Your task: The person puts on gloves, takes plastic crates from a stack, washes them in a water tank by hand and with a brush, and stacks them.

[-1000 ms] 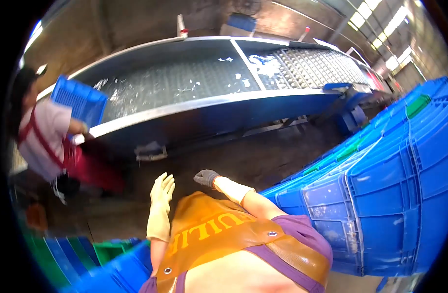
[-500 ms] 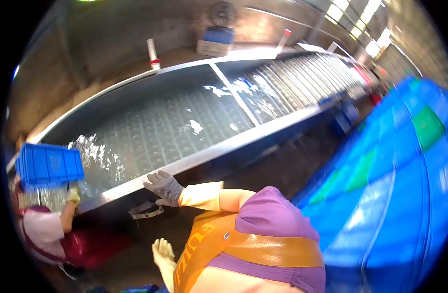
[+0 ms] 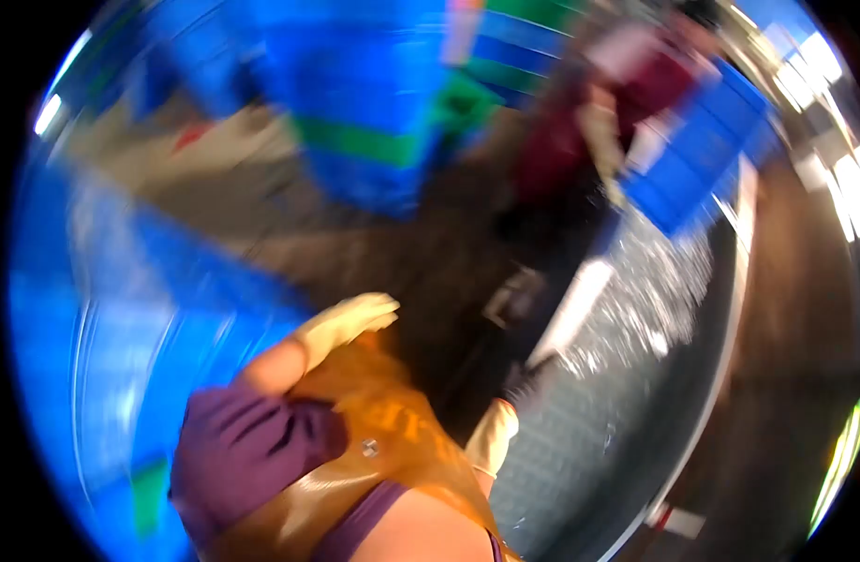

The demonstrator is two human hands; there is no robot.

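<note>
My left hand (image 3: 355, 317), in a pale yellow rubber glove, is held in front of my orange apron (image 3: 392, 421). Its fingers are stretched out, and nothing is in it. My right hand (image 3: 519, 382) wears a grey glove with a pale yellow cuff at the wrist. It is at the near metal rim (image 3: 577, 304) of a long water tank; blur hides its fingers and whether it touches the rim. Water (image 3: 580, 421) fills the tank beside it.
A co-worker (image 3: 580, 131) in a dark red apron holds a blue crate (image 3: 697, 150) tilted over the tank's far end, where the water is churned. Stacked blue and green crates (image 3: 355, 84) stand ahead. Blue crates (image 3: 102, 328) rise close on my left.
The view has swung round sharply to the left, so the tank is now on my right. The co-worker's blue crate is now tilted. My left hand is raised higher in front of me.
</note>
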